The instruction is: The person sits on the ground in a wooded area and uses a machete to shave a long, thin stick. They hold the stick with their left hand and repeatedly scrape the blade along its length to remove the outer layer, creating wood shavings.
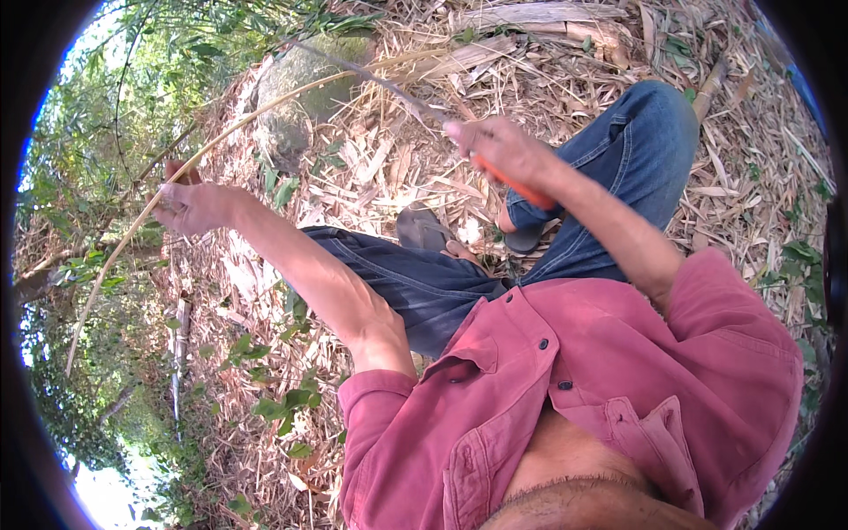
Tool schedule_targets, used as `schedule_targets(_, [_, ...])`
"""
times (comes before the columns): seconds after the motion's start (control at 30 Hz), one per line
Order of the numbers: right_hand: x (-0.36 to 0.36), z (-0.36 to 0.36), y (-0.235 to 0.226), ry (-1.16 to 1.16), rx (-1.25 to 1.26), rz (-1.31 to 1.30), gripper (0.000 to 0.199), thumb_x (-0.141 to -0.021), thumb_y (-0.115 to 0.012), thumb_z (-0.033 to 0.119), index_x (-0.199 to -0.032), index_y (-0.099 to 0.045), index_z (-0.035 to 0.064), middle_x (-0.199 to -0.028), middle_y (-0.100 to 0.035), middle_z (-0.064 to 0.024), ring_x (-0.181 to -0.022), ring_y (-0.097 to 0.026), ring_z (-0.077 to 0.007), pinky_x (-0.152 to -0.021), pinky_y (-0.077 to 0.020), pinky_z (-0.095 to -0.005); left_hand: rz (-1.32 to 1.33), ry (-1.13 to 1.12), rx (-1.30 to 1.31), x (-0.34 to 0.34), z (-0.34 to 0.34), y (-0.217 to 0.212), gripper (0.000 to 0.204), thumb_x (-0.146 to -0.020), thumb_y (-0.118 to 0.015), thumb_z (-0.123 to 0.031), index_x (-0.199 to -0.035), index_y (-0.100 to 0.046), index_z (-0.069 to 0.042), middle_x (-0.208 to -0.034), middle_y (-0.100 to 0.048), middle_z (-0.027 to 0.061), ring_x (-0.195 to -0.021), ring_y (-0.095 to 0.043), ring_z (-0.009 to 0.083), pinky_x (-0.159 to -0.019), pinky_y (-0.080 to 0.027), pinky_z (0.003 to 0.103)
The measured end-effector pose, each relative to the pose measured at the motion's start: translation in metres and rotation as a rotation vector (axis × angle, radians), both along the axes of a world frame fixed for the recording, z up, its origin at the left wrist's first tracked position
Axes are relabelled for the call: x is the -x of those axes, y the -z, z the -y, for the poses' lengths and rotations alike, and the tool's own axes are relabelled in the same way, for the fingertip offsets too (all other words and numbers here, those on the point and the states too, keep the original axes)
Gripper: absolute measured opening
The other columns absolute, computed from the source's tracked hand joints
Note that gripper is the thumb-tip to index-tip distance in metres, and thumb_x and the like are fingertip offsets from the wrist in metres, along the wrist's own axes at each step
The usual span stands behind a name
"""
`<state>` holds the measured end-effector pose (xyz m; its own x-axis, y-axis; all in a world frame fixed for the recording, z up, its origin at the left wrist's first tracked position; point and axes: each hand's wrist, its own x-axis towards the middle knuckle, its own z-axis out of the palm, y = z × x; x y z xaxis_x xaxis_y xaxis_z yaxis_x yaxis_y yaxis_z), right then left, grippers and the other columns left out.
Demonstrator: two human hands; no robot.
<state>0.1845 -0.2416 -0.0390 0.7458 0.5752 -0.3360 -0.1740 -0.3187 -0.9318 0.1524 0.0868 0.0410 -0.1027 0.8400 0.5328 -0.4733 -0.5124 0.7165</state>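
Note:
My left hand (pixel 190 208) is out at the left, its fingers closed round a long, thin, pale strip (pixel 231 130) that looks like split bamboo. The strip bows from the lower left up past the boulder. A small reddish-brown thing (pixel 179 171) shows by the left fingers; I cannot make out what it is. My right hand (pixel 508 157) grips the orange handle of a knife (pixel 521 187) above my bent knee. The long narrow blade points up and left and crosses the strip over the boulder; whether they touch is unclear.
A grey boulder (pixel 305 93) lies beyond my hands, with a split log (pixel 539 14) at the top. Dry leaves (pixel 380 168) cover the ground around my jeans-clad legs (pixel 618 168) and sandals (pixel 422 230). Green plants (pixel 79 177) crowd the left side.

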Motion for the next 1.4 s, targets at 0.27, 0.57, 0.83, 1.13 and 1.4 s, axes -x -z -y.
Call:
schedule_targets(0.27, [0.034,-0.053,-0.01,-0.138,0.106,0.356,0.069,-0.082,-0.044,0.067,-0.081,-0.064,0.0001,-0.055,-0.055,-0.0098,-0.052,-0.057,-0.0257,-0.051,-0.0435,-0.0361,-0.052,-0.02,-0.169,0.047,0.028,-0.008,0.026,-0.088,-0.053,-0.004,-0.108,-0.041,0.007,-0.087,-0.061,0.0231,-0.08,-0.066,0.0273,-0.062,-0.062,0.03])
schedule_targets(0.57, [0.026,-0.078,-0.006,-0.17,0.089,0.448,0.071,-0.083,-0.042,0.067,-0.078,-0.061,-0.0014,-0.059,-0.058,-0.0157,-0.059,-0.061,-0.0292,-0.055,-0.0458,-0.0405,-0.211,-0.015,-0.179,0.045,0.045,-0.012,0.024,-0.088,-0.055,-0.008,-0.103,-0.045,0.008,-0.085,-0.062,0.0219,-0.076,-0.066,0.0242,-0.06,-0.062,0.027])
schedule_targets(0.83, [0.022,-0.064,-0.019,-0.14,0.068,0.524,0.071,-0.083,-0.042,0.066,-0.077,-0.059,-0.0024,-0.059,-0.058,-0.0173,-0.057,-0.06,-0.0307,-0.056,-0.0455,-0.041,-0.236,0.029,-0.168,0.024,0.054,0.004,0.023,-0.09,-0.051,-0.005,-0.105,-0.042,0.009,-0.088,-0.062,0.0238,-0.079,-0.066,0.0256,-0.062,-0.061,0.027])
schedule_targets(1.13, [0.012,-0.051,-0.014,-0.073,0.193,0.528,0.073,-0.082,-0.041,0.069,-0.073,-0.058,-0.0016,-0.057,-0.057,-0.0161,-0.057,-0.06,-0.0305,-0.057,-0.0462,-0.0411,-0.155,0.033,-0.24,0.021,0.064,-0.013,0.013,-0.089,-0.051,-0.005,-0.096,-0.048,0.005,-0.082,-0.063,0.0233,-0.074,-0.067,0.0282,-0.063,-0.061,0.029])
schedule_targets(1.4, [0.048,-0.037,-0.083,-0.083,-0.185,0.561,0.063,-0.083,-0.05,0.061,-0.069,-0.055,-0.0001,-0.055,-0.057,-0.0137,-0.054,-0.06,-0.0312,-0.051,-0.0468,-0.039,0.002,-0.046,-0.509,0.09,0.074,-0.164,0.021,-0.082,-0.058,0.002,-0.088,-0.047,0.019,-0.081,-0.059,0.0317,-0.074,-0.065,0.038,-0.062,-0.063,0.033])
